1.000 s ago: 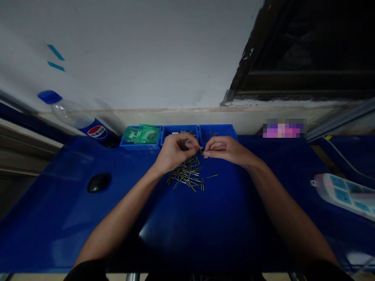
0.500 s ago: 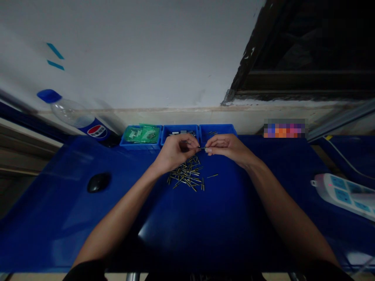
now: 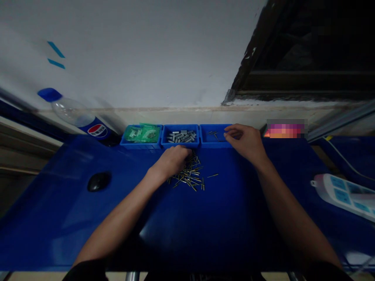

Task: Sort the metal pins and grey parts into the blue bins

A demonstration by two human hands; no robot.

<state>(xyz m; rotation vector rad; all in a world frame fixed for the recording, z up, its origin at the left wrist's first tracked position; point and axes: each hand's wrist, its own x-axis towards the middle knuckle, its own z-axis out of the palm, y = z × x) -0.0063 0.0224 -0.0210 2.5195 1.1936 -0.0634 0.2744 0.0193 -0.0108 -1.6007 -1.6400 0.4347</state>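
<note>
A loose pile of small brass pins lies on the blue table. My left hand rests on the pile's far left edge with its fingers curled down onto the pins. My right hand reaches over the right blue bin, fingers pinched together above the few pins inside; what they hold is too small to see. The middle blue bin holds several grey metal sleeves. The left blue bin holds green plastic bags.
A plastic cola bottle lies at the back left. A black mouse-like object sits on the left of the table. A white power strip with a cable lies at the right. A wall stands directly behind the bins.
The hands were together above the pile, joining a small part. Now my right hand has moved right and back to the right bin, and my left hand has dropped onto the pins.
</note>
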